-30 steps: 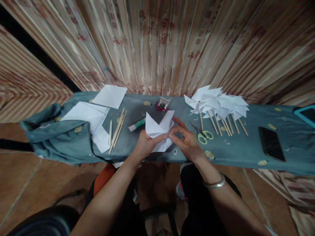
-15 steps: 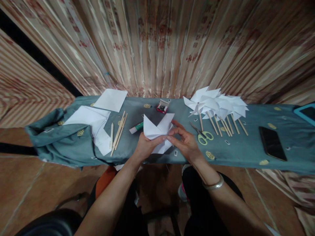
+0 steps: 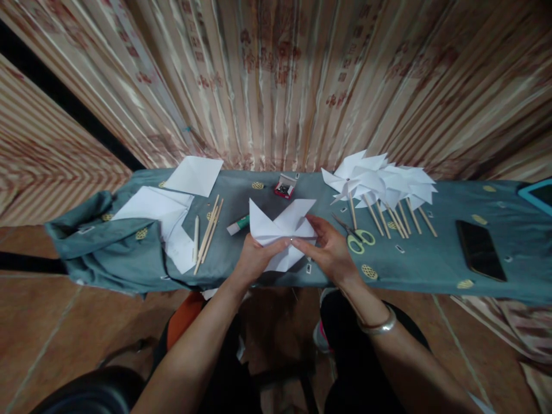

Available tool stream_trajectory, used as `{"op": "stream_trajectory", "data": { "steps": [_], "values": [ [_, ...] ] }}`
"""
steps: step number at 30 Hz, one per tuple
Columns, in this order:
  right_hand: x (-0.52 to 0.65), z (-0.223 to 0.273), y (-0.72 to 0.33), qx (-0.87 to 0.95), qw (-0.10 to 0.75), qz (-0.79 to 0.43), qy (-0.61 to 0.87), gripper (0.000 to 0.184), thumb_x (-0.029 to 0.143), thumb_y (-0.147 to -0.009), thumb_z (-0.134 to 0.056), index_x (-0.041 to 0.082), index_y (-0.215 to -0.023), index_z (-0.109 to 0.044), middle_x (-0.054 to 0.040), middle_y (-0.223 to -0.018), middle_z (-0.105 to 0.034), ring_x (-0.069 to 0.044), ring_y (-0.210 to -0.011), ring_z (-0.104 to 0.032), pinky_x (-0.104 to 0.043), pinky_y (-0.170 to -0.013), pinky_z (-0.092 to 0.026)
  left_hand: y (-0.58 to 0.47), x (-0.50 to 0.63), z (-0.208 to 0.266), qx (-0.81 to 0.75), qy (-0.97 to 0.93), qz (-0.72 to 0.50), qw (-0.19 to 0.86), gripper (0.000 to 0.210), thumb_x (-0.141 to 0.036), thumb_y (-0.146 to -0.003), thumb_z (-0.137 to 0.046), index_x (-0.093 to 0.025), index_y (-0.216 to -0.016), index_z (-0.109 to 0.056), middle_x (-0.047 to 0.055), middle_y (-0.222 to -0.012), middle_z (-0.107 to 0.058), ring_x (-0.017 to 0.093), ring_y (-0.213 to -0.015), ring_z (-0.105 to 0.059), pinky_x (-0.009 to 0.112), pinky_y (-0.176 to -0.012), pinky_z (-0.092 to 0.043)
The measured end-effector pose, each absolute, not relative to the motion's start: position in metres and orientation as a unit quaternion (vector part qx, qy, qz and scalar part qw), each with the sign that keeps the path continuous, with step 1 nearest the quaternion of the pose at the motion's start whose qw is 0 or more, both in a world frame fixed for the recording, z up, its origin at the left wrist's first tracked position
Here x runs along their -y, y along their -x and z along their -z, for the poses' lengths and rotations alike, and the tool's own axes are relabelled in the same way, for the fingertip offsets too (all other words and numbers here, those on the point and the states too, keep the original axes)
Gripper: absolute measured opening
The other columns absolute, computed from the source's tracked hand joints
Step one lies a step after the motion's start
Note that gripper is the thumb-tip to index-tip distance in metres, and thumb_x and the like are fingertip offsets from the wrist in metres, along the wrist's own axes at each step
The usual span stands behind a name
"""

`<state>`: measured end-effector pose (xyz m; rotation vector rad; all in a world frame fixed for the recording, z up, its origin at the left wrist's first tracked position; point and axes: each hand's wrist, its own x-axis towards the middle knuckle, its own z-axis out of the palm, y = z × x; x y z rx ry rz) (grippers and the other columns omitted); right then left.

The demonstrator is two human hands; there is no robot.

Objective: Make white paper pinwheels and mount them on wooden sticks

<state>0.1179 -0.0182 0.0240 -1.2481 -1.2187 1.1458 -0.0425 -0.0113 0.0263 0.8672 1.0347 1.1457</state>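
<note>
Between both hands is a white paper pinwheel [image 3: 282, 227], its folded blades spread, held above the front of the cloth-covered table. My left hand [image 3: 255, 256] grips its left side, the thumb lying across the front near the centre. My right hand [image 3: 331, 247] grips the right side, its thumb tip at the centre and the fingers behind the paper. A tiny shiny spot, perhaps a pin head, shows between the two thumb tips. A glue stick [image 3: 238, 225] lies just left of the pinwheel. Behind it stands a small open red box [image 3: 285, 187] of small dark metal pieces.
Green-handled scissors [image 3: 360, 240] lie right of my hands. Beyond them are several finished pinwheels [image 3: 379, 181] on sticks, then a phone [image 3: 480, 250] and a blue-edged device [image 3: 537, 195]. Loose wooden sticks [image 3: 209, 236] and white paper sheets [image 3: 150, 207] lie to the left.
My right hand has shifted from pinching at the pinwheel's centre to gripping its right side, with the thumb flat on the front. The right blades now show more fully spread.
</note>
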Motion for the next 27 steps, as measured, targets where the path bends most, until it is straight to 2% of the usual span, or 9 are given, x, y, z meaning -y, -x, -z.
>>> {"op": "stream_trajectory", "data": {
  "steps": [4,8,15,27],
  "values": [
    [0.021,-0.033,-0.122,0.501,0.44,-0.527,0.528,0.037,0.043,-0.066,-0.079,0.017,-0.092,-0.07,-0.0054,-0.083,-0.074,-0.022,-0.073,-0.068,-0.034,-0.067,-0.056,0.043,0.013,-0.024,-0.449,-0.392,-0.495,0.632,0.041,-0.03,-0.055,-0.086,-0.012,-0.09,-0.075,0.007,-0.088,-0.076,0.021,-0.079,-0.069,0.034,-0.081,-0.055],
    [0.024,-0.04,-0.123,0.489,0.433,-0.537,0.534,0.03,0.041,-0.064,-0.079,0.018,-0.081,-0.072,-0.0022,-0.071,-0.072,-0.018,-0.062,-0.063,-0.029,-0.057,-0.051,0.043,0.014,-0.024,-0.448,-0.394,-0.486,0.639,0.042,-0.031,-0.055,-0.086,-0.012,-0.091,-0.075,0.008,-0.09,-0.076,0.022,-0.082,-0.069,0.035,-0.081,-0.055],
    [0.024,-0.048,-0.126,0.531,0.409,-0.509,0.54,0.024,0.041,-0.063,-0.075,0.017,-0.069,-0.071,0.0005,-0.062,-0.065,-0.014,-0.055,-0.055,-0.025,-0.05,-0.044,0.042,0.016,-0.026,-0.442,-0.386,-0.474,0.657,0.043,-0.029,-0.054,-0.087,-0.012,-0.092,-0.075,0.007,-0.087,-0.076,0.021,-0.079,-0.069,0.033,-0.079,-0.055],
    [0.024,-0.048,-0.127,0.521,0.395,-0.517,0.553,0.029,0.039,-0.062,-0.073,0.015,-0.078,-0.073,-0.002,-0.069,-0.068,-0.015,-0.06,-0.055,-0.025,-0.054,-0.045,0.043,0.015,-0.019,-0.455,-0.39,-0.456,0.658,0.042,-0.032,-0.053,-0.087,-0.012,-0.088,-0.075,0.006,-0.085,-0.076,0.019,-0.076,-0.068,0.03,-0.075,-0.055]
  ]
}}
